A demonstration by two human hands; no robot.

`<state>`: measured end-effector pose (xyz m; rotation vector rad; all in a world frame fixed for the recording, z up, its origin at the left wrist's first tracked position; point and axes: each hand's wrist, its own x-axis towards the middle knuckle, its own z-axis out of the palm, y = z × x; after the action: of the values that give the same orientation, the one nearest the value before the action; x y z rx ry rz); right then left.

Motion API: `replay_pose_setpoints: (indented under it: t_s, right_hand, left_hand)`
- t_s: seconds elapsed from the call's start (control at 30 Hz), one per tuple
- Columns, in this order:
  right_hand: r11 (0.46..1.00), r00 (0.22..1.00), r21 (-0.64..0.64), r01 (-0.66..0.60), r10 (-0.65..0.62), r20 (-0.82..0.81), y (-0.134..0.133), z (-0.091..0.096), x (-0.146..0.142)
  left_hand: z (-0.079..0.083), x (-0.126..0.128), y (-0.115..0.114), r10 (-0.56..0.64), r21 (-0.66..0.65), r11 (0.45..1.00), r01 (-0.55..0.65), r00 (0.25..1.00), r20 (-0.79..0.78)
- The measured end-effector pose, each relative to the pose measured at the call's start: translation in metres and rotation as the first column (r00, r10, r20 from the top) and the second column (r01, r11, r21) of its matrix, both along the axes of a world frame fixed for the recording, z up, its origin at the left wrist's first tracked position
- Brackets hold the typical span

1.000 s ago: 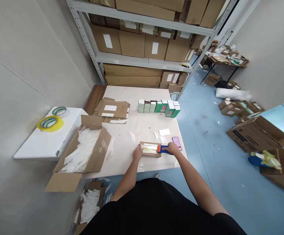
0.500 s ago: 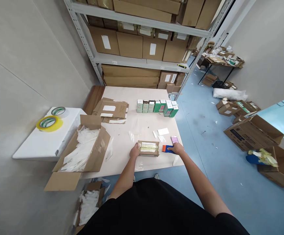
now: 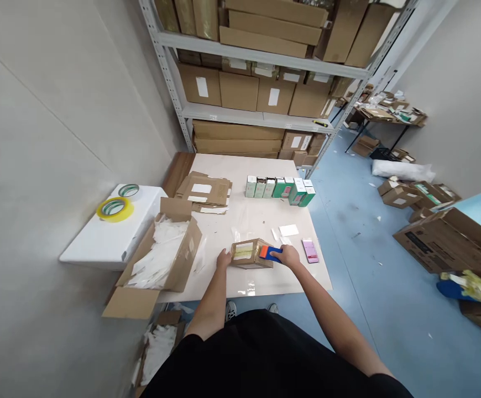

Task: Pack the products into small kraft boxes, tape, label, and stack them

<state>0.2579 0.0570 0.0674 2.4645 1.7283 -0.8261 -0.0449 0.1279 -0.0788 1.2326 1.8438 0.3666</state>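
Person in black top at a pale table [image 3: 252, 218], both arms out over the near edge. Small brown carton [image 3: 246, 260] lies on the table close to that edge, between the two hands, pale strip and shiny tape along its top. Right hand [image 3: 290, 256]: fingers closed around the handle of a blue tape dispenser [image 3: 272, 254], orange head up against the carton's right end. Left hand [image 3: 224, 258] is at the carton's left end; from where I stand I can't tell if those fingers grip it or just rest there.

Pink-screened phone [image 3: 310, 251] right of the right hand, flat. White slips [image 3: 288, 230] beyond the carton. Row of green-and-white boxes [image 3: 280, 188] upright toward the far right side. Flattened cardboard [image 3: 207, 190] piled far left. Left of the table, open box [image 3: 191, 257] full of white sheets [image 3: 157, 254], then a white stand [image 3: 87, 243] with a yellow tape roll [image 3: 126, 211] and a clear one beside it. Metal shelving [image 3: 240, 114] behind, loaded with cartons.
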Motion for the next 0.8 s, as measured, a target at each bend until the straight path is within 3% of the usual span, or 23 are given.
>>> replay_pose_setpoints:
  t_s: [0.1,0.23,0.33,0.43,0.57,0.8]
  right_hand:
    - [0.999,0.999,0.001,-0.035,0.035,-0.021,0.013,0.004,-0.031]
    - [0.996,0.995,0.011,-0.092,0.093,-0.043,0.03,0.003,-0.079]
    - [0.994,0.993,0.001,-0.111,0.111,-0.032,0.043,0.002,-0.112]
    - [0.991,0.991,-0.021,-0.132,0.131,-0.029,0.053,0.002,-0.129]
    - [0.991,0.991,-0.026,-0.133,0.133,-0.007,0.061,0.004,-0.115]
    - [0.991,0.995,-0.095,-0.094,0.096,0.024,0.054,0.007,-0.038]
  left_hand:
    - [0.012,-0.01,0.012,0.046,0.044,0.998,-0.05,0.994,0.096]
    - [0.025,-0.007,0.015,-0.027,0.142,0.99,-0.018,0.951,0.307]
    - [0.025,-0.007,0.006,-0.046,0.17,0.984,-0.045,0.869,0.493]
    - [0.021,-0.008,-0.005,-0.003,0.173,0.98,-0.102,0.855,0.519]
    - [0.019,0.01,-0.012,-0.007,0.166,0.982,-0.09,0.86,0.511]
    - [0.02,0.091,-0.027,-0.023,0.138,0.989,-0.046,0.884,0.466]
